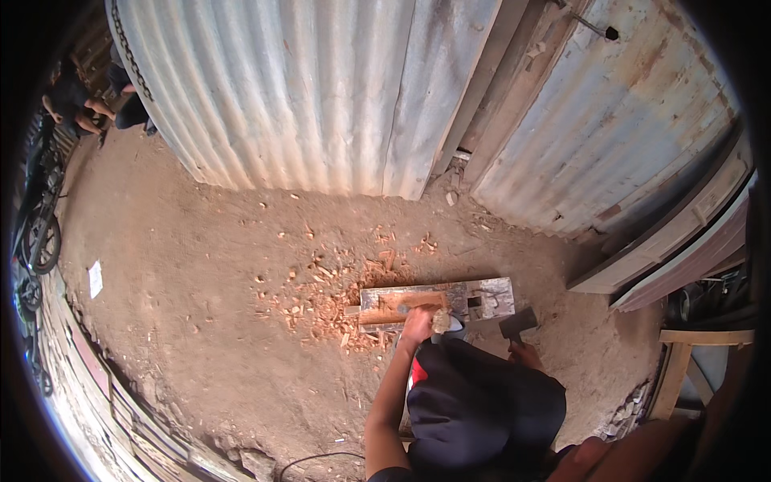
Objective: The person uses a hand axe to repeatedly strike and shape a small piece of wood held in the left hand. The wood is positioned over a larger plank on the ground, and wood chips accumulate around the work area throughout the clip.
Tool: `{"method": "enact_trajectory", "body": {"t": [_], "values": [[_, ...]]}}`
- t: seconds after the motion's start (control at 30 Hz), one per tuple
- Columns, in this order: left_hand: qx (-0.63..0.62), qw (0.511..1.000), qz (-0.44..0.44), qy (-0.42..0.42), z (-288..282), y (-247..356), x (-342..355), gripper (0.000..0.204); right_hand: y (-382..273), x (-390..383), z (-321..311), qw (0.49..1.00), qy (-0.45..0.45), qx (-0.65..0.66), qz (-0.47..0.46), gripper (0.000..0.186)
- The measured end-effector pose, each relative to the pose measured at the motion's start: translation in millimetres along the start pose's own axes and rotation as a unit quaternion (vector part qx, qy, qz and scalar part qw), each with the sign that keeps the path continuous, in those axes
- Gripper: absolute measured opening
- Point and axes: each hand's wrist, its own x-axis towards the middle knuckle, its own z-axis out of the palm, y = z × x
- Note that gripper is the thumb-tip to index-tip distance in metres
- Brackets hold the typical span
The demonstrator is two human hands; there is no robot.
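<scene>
My left hand [418,324] is closed round a chisel, whose pale, frayed handle end [441,321] shows beside the fingers; its blade is mostly hidden. Under that hand lies a wooden piece [377,304] with a freshly cut orange-brown face and worn, whitish edges. Toward its right end is a dark square hole [474,303]. To the right of my dark-clothed lap, my right hand [526,354] grips a mallet with a dark blocky head [518,323]. The mallet head is apart from the chisel, low and to its right.
Wood chips [321,301] litter the dirt floor left of and beyond the wooden piece. Corrugated metal sheets [297,96] stand ahead. Long boards [666,233] lean at the right, near a wooden frame [679,377]. Far left, people sit near a motorcycle wheel [44,245].
</scene>
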Motion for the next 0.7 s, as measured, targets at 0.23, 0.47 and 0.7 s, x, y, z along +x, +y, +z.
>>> {"method": "enact_trajectory", "body": {"t": [0.23,0.47,0.7], "values": [[0.026,0.965,-0.122,-0.230,8.2,34.7,37.2,0.053,-53.7,-27.7,80.5,0.997,0.017,0.027,-0.070,0.032],[-0.017,0.987,-0.117,-0.108,37.6,23.0,36.2,0.044,-50.2,-19.2,90.1,0.998,-0.027,0.045,-0.046,0.035],[0.006,0.984,-0.120,-0.129,42.7,23.2,39.8,0.061,-49.5,17.2,70.3,0.986,-0.100,-0.084,-0.107,0.026]]}}
